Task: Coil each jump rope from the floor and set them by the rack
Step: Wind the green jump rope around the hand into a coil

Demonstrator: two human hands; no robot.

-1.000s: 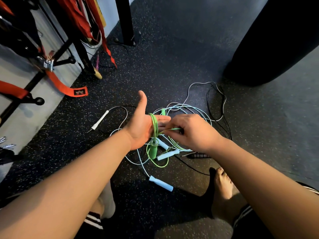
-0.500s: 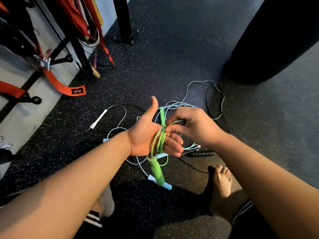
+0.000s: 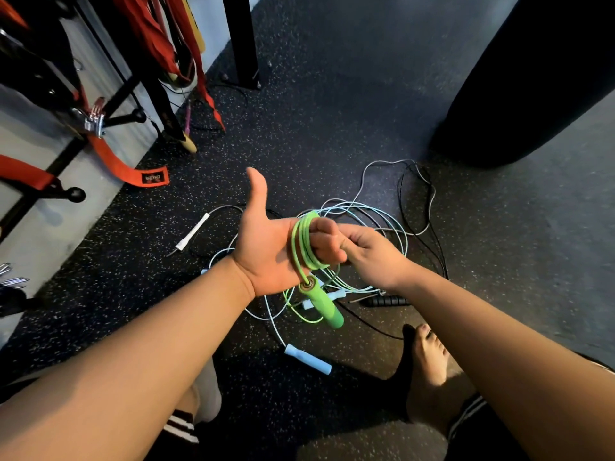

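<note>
carrying green rope (image 3: 300,245) coils round straight fingers, thumb up: left hand (image 3: 266,252); right hand (image 3: 374,257) fingers curled, pinching coil.

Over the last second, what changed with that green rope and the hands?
The right hand carried the green rope round the left hand again, so more loops now circle its fingers. The green handle swung lower, dangling below the palm. The right hand pinches the cord as before; the blue handle, white handle and black handle lie unmoved.
</note>
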